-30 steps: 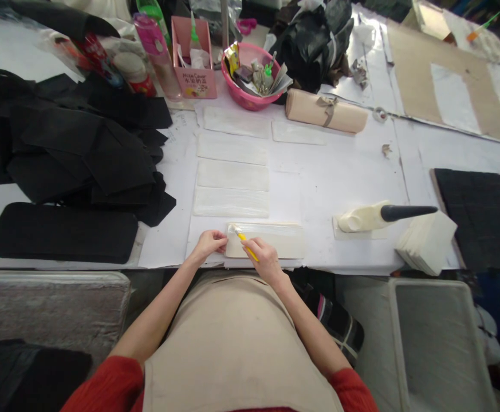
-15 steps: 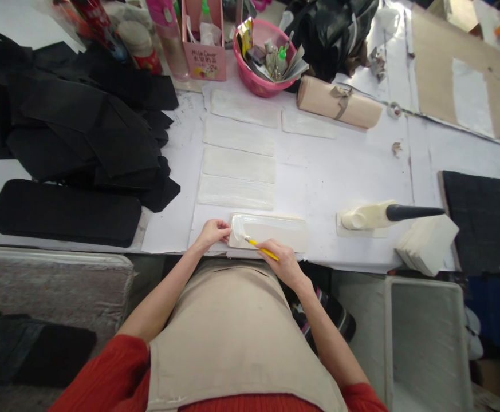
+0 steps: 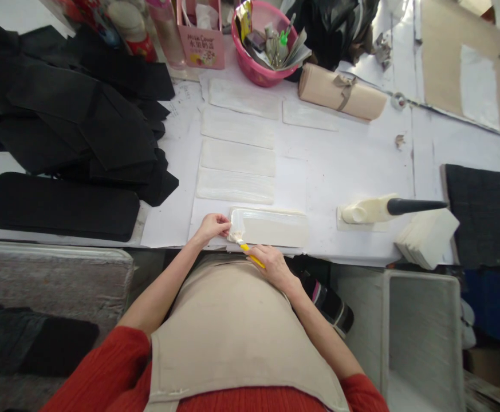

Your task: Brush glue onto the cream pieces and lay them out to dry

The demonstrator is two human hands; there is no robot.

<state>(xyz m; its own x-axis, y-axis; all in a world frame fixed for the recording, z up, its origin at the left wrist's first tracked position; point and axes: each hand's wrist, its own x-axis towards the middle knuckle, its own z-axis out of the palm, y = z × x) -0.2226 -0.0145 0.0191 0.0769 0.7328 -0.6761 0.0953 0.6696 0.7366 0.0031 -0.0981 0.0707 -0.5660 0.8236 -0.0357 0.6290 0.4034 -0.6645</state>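
Note:
My right hand is closed round a yellow-handled brush, whose bristles rest on the lower left corner of a cream rectangular piece at the table's front edge. Wet, shiny coating shows along that piece's left end and upper edge. The fingers of my left hand are pinched at the piece's left end. Several pale strips lie in a column beyond it. To the right, a cream container with a dark stick lies on a small pale piece.
Black pieces are piled on the left. At the back stand a pink bowl of small items, a pink box and a rolled beige bundle. Pale pieces and a dark stack lie right. A grey bin stands below.
My right hand has moved left and toward me, bringing the brush from the piece's face to its lower left corner. My left hand stays at the left end. The view has shifted slightly.

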